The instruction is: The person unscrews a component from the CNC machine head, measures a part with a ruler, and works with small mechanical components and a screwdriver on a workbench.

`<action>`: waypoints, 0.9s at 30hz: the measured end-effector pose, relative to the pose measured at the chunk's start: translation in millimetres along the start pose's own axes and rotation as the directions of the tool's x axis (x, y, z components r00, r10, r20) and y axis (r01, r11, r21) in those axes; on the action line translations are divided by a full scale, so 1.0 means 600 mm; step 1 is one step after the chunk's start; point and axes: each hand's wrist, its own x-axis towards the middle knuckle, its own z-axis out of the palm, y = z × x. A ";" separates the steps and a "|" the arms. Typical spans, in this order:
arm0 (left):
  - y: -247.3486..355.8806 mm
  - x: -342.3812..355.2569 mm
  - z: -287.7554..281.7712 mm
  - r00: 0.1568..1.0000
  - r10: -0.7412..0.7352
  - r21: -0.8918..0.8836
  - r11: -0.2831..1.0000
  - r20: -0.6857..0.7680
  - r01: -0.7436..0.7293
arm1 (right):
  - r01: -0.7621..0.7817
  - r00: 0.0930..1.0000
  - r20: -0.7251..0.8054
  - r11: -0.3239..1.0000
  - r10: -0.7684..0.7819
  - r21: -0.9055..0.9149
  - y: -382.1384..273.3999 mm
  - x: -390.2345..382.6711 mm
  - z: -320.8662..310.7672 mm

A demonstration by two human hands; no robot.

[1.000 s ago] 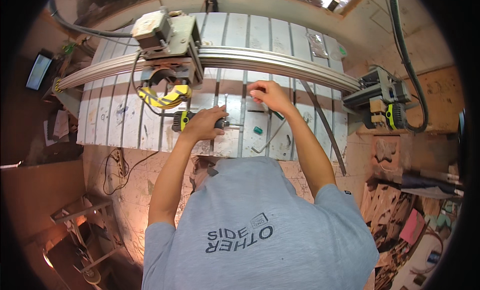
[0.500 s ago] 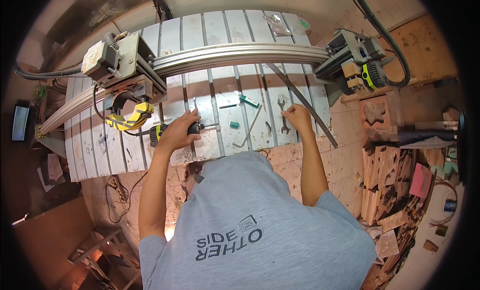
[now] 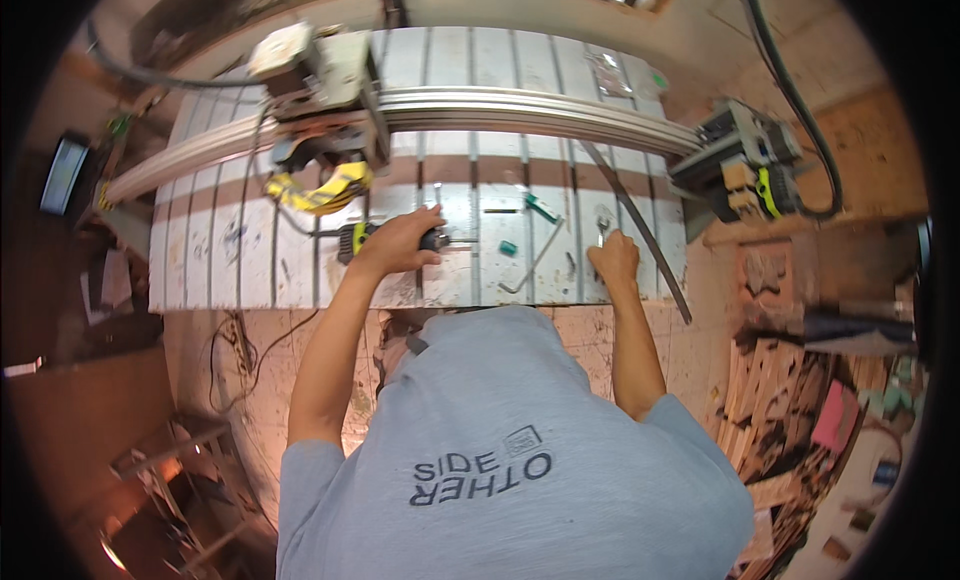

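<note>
My left hand (image 3: pixel 398 238) is wrapped over a black-and-green router tool (image 3: pixel 357 242) lying sideways on the slotted bed (image 3: pixel 200 265). A small wrench (image 3: pixel 437 193) lies just beyond it. Farther right, my right hand (image 3: pixel 616 262) grips an open-ended wrench (image 3: pixel 603 225) near the bed's front edge. Between my hands are a green-handled tool (image 3: pixel 541 209), a short dark rod (image 3: pixel 500 211), a small green piece (image 3: pixel 508 249) and a long bent hex key (image 3: pixel 540 250). A long dark flat strip (image 3: pixel 633 228) lies diagonally at the right, overhanging the front edge.
A gantry rail (image 3: pixel 530 110) crosses above the bed, carrying a carriage (image 3: pixel 330 80) with a yellow-striped clamp (image 3: pixel 315 190) at left; another motor unit (image 3: pixel 760 185) sits right. Cables hang at both sides. Wood offcuts (image 3: pixel 760 410) pile at lower right, a metal frame (image 3: pixel 180 440) at lower left.
My right hand has moved right from above the middle of the bed onto the wrench and closed on it. My left hand stays on the router. The view shifts as my head moves.
</note>
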 end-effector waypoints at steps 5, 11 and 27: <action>-0.005 -0.004 0.012 1.000 -0.011 -0.007 1.000 -0.029 0.011 | 0.040 0.996 0.079 0.989 -0.029 -0.143 -0.026 0.001 -0.015; 0.006 -0.002 0.006 0.999 -0.033 -0.035 0.999 -0.008 0.033 | 0.012 1.000 -0.005 0.985 -0.013 -0.170 -0.002 -0.001 -0.013; -0.018 0.004 0.016 1.000 0.021 -0.058 0.998 -0.009 -0.022 | 0.489 0.862 0.045 0.853 -0.504 0.181 -0.346 -0.162 -0.080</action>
